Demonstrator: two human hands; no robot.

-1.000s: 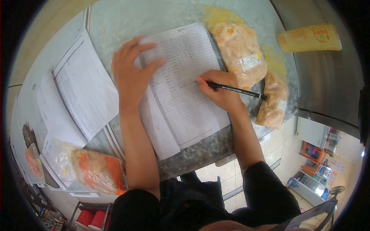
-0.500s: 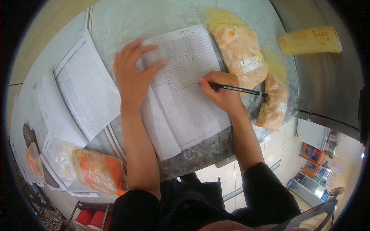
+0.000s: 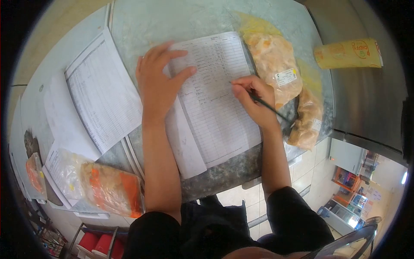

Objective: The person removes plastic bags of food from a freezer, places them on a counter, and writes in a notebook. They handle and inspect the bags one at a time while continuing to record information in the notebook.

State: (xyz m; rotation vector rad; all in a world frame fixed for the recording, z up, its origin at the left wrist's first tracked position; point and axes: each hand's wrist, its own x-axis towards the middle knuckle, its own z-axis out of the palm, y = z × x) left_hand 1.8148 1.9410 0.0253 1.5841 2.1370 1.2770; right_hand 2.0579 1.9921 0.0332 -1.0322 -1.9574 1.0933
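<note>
A stapled sheaf of ruled paper sheets (image 3: 224, 125), partly filled with handwriting, lies on the grey table in front of me. My left hand (image 3: 161, 84) rests on its left side, fingers spread apart and holding nothing. In my right hand (image 3: 256, 99) is a dark pen (image 3: 276, 111), pinched between thumb and fingers, its tip close to the written rows on the right. Just beyond that hand sit a clear bag of pale, chunky food (image 3: 274, 56) with a white label and a smaller labelled bag (image 3: 306, 123).
A yellow printed roll (image 3: 348, 54) lies at the right, by a steel surface (image 3: 366, 95). On the left are more printed sheets (image 3: 105, 90) and a bag with orange stripes (image 3: 112, 187). Red containers (image 3: 101, 244) stand below the table's front edge.
My right hand has shifted slightly up the page, and the pen now points more steeply down to the right. The whole view has drifted a little; my left hand stays on the paper.
</note>
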